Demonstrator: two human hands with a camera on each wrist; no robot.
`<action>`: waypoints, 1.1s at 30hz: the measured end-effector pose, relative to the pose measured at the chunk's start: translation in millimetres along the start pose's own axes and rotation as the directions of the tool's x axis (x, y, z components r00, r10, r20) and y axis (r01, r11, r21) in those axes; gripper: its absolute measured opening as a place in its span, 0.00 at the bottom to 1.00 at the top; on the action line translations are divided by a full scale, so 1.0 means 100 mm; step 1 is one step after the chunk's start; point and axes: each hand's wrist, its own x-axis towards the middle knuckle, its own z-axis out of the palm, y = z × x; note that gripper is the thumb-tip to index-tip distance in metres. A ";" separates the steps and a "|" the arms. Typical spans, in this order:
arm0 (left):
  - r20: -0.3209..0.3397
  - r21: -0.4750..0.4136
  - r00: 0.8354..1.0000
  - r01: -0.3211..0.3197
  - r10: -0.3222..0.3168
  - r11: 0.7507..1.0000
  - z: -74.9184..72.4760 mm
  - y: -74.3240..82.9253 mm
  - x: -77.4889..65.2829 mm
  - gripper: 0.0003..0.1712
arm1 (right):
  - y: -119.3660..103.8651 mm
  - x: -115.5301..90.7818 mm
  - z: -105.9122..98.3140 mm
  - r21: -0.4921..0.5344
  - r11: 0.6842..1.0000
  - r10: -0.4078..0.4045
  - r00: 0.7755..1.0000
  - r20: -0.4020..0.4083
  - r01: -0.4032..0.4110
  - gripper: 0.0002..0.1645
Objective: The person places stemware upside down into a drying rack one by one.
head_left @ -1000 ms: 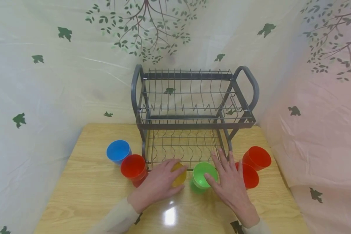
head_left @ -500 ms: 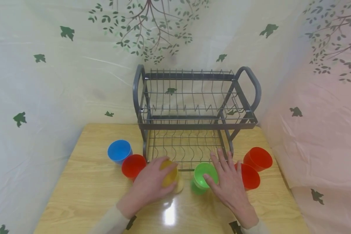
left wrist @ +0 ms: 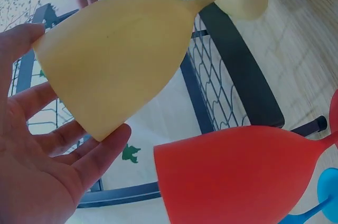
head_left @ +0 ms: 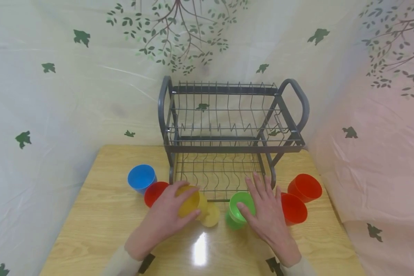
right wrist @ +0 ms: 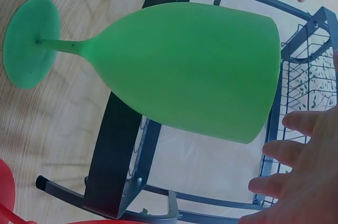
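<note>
My left hand (head_left: pixel 165 214) holds a yellow plastic goblet (left wrist: pixel 121 60) at its rim, thumb on one side and fingers on the other. In the head view the goblet leans left, its round foot (head_left: pixel 211 215) to the right of the bowl. A red goblet (head_left: pixel 154 193) stands just beyond that hand, partly covered by it. My right hand (head_left: pixel 267 212) is spread with straight fingers beside a green goblet (head_left: pixel 240 205). The right wrist view shows the green goblet (right wrist: pixel 185 65) upright on its foot, the fingertips (right wrist: pixel 277 152) near its rim, not gripping it.
A dark two-tier dish rack (head_left: pixel 232 147) stands behind the hands on the wooden table (head_left: pixel 100 214). A blue goblet (head_left: pixel 141 178) is at the left. Two red goblets, one nearer (head_left: pixel 294 209) and one farther (head_left: pixel 305 188), stand right of the rack.
My left hand has moved left with the yellow goblet, whose bowl now leans left and whose foot has come into view. My right hand has barely moved.
</note>
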 end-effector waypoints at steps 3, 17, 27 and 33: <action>-0.017 -0.035 1.000 0.011 -0.011 0.999 -0.05 0.00 -0.02 0.35 | -0.01 0.01 0.00 0.007 1.000 0.000 1.000 -0.002 0.000 0.47; -0.207 -0.147 0.978 -0.067 0.036 0.987 -0.18 -0.14 -0.05 0.32 | -0.05 0.01 -0.03 0.015 1.000 -0.013 1.000 -0.026 0.013 0.46; -0.280 -0.262 0.959 -0.041 -0.035 0.964 -0.22 -0.22 -0.07 0.29 | -0.08 0.01 -0.05 0.061 0.998 -0.019 0.999 -0.041 0.022 0.46; -0.265 -0.395 0.956 0.013 -0.127 0.919 -0.24 -0.22 -0.08 0.28 | -0.13 0.01 -0.09 0.113 0.993 -0.017 0.999 -0.041 0.021 0.45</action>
